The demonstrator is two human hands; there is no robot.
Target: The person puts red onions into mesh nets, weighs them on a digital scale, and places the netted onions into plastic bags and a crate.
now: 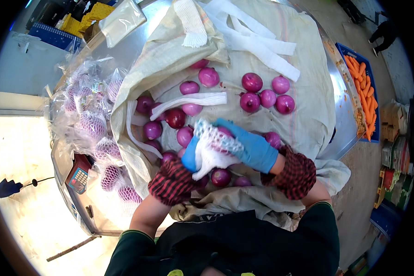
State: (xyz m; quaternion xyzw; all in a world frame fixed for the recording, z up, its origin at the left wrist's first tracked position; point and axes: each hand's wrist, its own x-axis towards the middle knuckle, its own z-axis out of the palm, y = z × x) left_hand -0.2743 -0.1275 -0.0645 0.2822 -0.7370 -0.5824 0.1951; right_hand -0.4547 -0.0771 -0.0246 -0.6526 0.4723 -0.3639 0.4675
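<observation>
In blue gloves, both hands meet low over the cream woven sack. My left hand (190, 157) is closed on one side of a white foam net sleeve (210, 156). My right hand (257, 148) grips its other side, fingers along the top. Purple skin shows through the mesh, an onion at least partly inside the sleeve. Loose red onions (209, 77) lie around my hands on the sack (308, 92), with a group of several to the far right. A flattened white net sleeve (191, 102) rests across some of them.
Bagged, netted onions (93, 124) pile up at the left beside a scale with a keypad (79, 178). More flat white sleeves (257, 46) lie at the sack's far side, near clear plastic bags (122, 22). A blue crate of carrots (366, 94) stands beyond the table's right edge.
</observation>
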